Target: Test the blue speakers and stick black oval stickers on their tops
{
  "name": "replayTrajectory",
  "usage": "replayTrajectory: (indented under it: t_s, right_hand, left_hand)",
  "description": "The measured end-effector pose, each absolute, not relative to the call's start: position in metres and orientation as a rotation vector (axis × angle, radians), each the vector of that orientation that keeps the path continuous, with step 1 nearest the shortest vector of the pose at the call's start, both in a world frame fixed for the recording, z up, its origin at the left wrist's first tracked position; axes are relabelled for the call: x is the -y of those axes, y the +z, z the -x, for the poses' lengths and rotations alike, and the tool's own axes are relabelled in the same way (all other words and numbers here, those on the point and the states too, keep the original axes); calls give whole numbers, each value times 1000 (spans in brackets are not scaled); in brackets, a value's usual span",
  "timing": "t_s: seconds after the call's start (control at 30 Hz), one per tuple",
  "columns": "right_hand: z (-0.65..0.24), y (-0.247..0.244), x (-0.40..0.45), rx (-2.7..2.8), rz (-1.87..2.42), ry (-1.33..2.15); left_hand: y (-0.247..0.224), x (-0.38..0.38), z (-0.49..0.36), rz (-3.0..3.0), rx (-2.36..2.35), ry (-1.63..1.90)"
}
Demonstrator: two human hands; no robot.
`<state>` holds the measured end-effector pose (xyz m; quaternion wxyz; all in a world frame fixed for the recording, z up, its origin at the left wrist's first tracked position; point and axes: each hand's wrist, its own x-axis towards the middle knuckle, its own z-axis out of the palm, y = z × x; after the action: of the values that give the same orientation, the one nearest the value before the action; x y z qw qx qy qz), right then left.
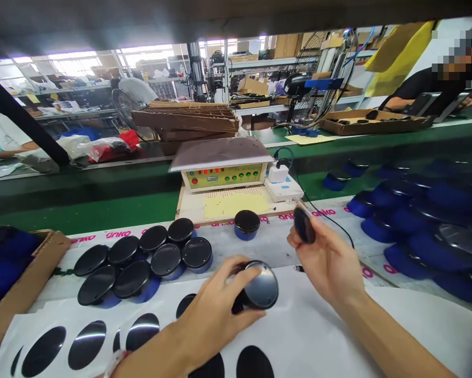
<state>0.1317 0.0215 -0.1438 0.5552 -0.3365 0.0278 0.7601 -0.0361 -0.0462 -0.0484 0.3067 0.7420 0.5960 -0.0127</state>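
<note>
My left hand (223,299) is wrapped round a short round case (264,286) with a glossy dark top, tilted toward me above the white sheets. Raised to the right of it, my right hand (332,257) pinches a thin-looking black disc (304,226), seen nearly edge-on. The disc and the case are apart. Below my hands lie white sheets (299,341) bearing flat black circles (86,345), partly hidden by my left forearm. One blue case with a black top (247,224) stands by itself just beyond my hands.
Several blue, black-topped cases (167,260) stand grouped at left, and many more (417,231) crowd the right. A cardboard box (42,273) holds others. Behind is a control box (223,176) with lit indicators, beside a white plug (278,173) and cable. A person (420,86) sits across the green bench.
</note>
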Motion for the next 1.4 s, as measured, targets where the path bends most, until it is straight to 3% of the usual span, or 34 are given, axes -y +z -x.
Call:
replayTrajectory:
  t_s: [0.13,0.23,0.43,0.73,1.03,1.4]
  right_hand:
    - [-113,-127,11,183,747,2229]
    - [-99,-126,28,223,755,2350]
    - [-91,-126,33,245,788,2342]
    - [-91,-127,35,232,791,2318]
    - [-94,-125,37,339,757,2352]
    - [-99,-129,46,651,798,2310]
  left_hand:
    - [-37,76,72,-1976,-1610,11]
    - [-36,77,81,-2010,-1526,51]
    - [-37,78,72,-2239,-1533,251]
    - [-37,83,66,-2319,-1612,266]
    - [-33,80,63,-1502,-1781,-27]
    - [-35,79,65,-1413,-1704,-8]
